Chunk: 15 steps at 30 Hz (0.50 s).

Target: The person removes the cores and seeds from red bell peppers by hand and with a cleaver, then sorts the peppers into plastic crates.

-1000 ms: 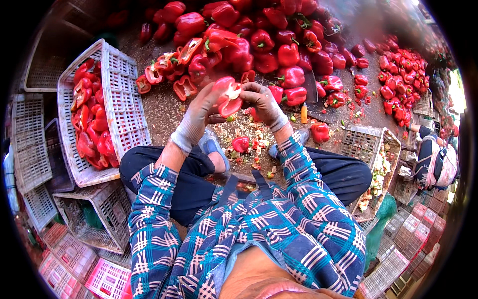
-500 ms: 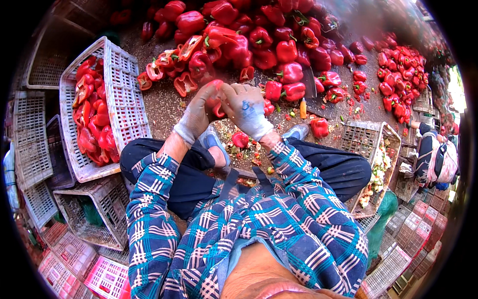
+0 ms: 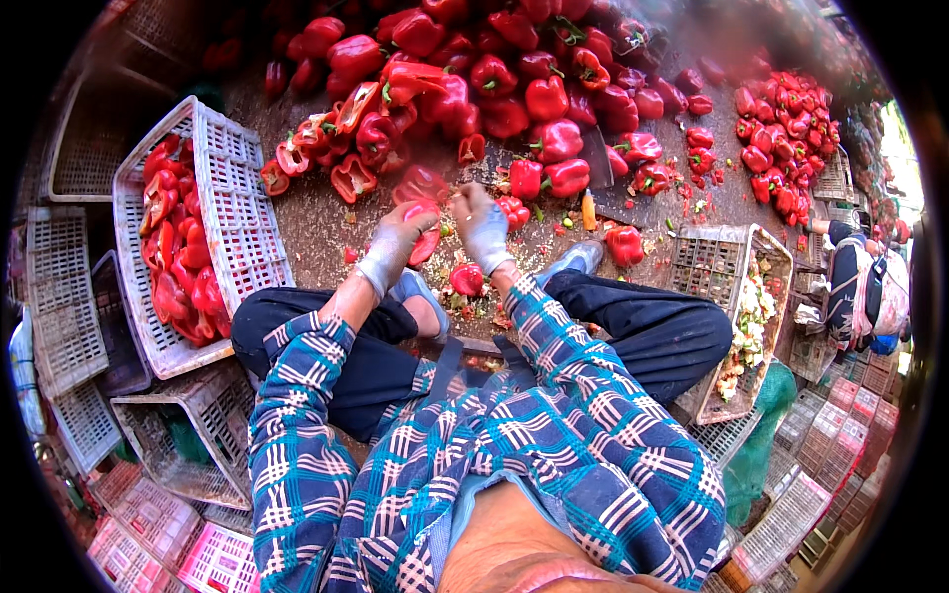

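Observation:
My left hand [image 3: 393, 242], in a worn pale glove, is closed around a red bell pepper piece [image 3: 426, 245]. Beside it, my right hand [image 3: 482, 229] is gloved too, its fingers curled together; what they hold, if anything, I cannot make out. Just beyond both hands shows a blurred red pepper piece [image 3: 420, 185]. One whole red pepper [image 3: 467, 279] rests on the ground between my feet. Farther off, cut pepper halves [image 3: 353, 180] lie at the near left edge of a large heap of whole red peppers [image 3: 504, 114].
A white crate [image 3: 242, 198] of cut peppers stands tilted at my left. On the right, another crate [image 3: 707, 272] holds pale cores. A knife with a yellow handle [image 3: 589, 210] lies beyond my right foot. A second pepper pile [image 3: 781, 148] and a seated person [image 3: 870, 287] are farther right.
My hands were together around a pepper and have come apart. The left keeps a piece; the right has drawn away from it. A blurred pepper piece now shows beyond them.

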Available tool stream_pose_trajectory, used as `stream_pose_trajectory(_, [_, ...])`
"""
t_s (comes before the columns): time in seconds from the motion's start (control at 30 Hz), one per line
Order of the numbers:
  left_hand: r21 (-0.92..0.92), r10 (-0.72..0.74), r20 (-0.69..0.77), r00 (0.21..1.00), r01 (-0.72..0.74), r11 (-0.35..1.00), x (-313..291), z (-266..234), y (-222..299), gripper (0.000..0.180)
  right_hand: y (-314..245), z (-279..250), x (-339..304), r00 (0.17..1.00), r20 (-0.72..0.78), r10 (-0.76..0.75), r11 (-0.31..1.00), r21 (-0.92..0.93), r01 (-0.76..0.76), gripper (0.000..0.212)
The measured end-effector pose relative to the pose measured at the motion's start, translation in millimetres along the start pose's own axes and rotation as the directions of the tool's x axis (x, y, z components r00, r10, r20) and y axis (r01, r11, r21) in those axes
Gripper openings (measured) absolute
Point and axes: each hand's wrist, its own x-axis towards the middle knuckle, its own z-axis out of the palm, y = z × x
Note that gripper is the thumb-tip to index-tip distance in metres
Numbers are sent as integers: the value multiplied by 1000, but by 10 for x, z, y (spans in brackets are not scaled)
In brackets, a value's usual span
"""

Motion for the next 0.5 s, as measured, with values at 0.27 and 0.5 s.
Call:
stream_pose_trajectory(0.27, [-177, -122, -51, 991, 112, 978, -47, 47, 182, 48, 1044, 23, 657, 994, 101, 41, 996, -83, -32, 67])
stream_pose_trajectory(0.5, [-436, -125, -78, 989, 78, 896, -50, -83, 97, 44, 875, 446, 1500, 896, 94, 434, 871, -297, -391, 63])
